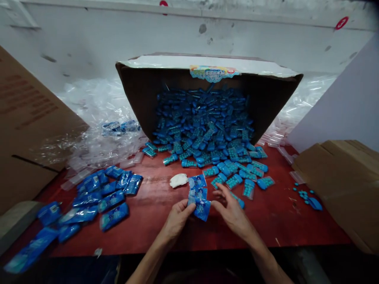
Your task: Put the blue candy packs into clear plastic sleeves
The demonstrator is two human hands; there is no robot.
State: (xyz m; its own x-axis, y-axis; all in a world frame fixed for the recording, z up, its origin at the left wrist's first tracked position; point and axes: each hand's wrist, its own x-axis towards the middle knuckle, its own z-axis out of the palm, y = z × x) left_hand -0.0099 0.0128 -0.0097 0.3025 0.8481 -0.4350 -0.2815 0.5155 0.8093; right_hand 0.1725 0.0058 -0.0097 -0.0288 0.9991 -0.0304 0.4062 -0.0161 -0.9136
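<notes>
My left hand (179,216) pinches a blue printed packet (202,209) at its left edge, near the front middle of the table. Two more blue packets (197,182) lie just behind it, in a row. My right hand (229,207) is at the packet's right side with its fingers apart, the thumb close to the packet's edge. Beside its fingertips lie small clear containers of blue balls with blue caps (233,181); one is partly hidden under the hand. A crumpled white piece (179,180) sits left of the packets.
An open carton (275,90) lies on its side at the back, spilling many blue-capped containers. Blue filled packets (114,216) are piled on the left. Clear plastic sleeves (100,138) heap behind them. Cardboard boxes flank the red table (166,236). Loose blue balls (303,194) lie at right.
</notes>
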